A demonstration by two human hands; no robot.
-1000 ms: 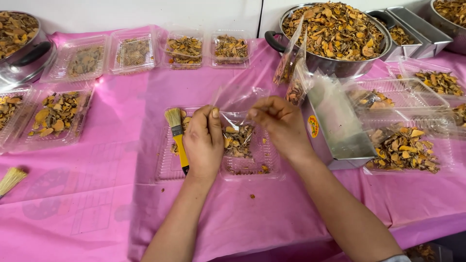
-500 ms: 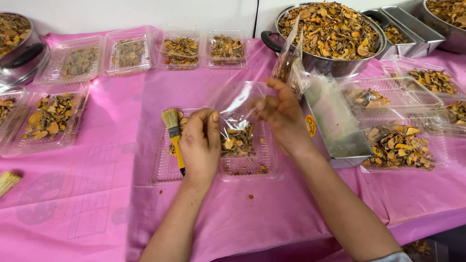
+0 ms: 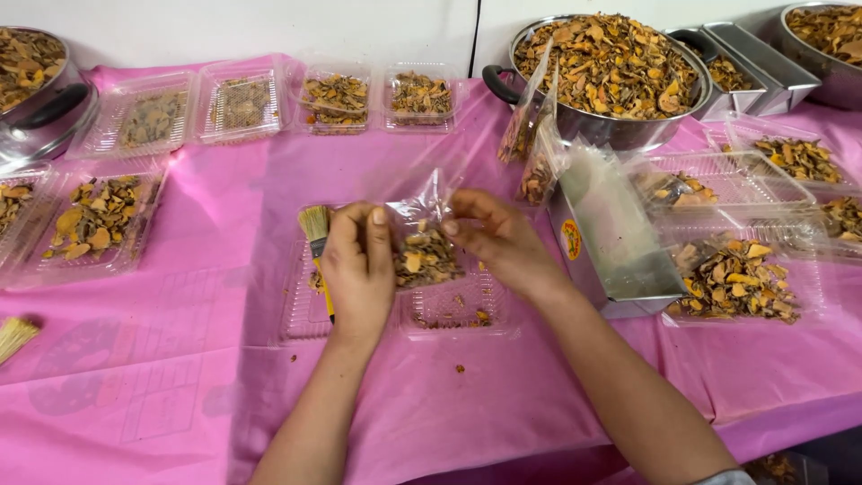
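Bare pink cloth point(image 3: 180, 359) near; trays point(image 3: 99, 220) flanking.

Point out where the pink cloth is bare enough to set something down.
Bare pink cloth lies near the front edge, left of the left hand, and between the hands' clear tray and the back trays. The right side, by the big pot, is crowded.

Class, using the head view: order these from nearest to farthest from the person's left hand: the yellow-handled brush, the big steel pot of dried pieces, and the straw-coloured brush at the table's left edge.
From the left hand:
1. Yellow-handled brush, touching the hand's left side.
2. Big steel pot, up and to the right.
3. Straw-coloured brush, at the far left edge.
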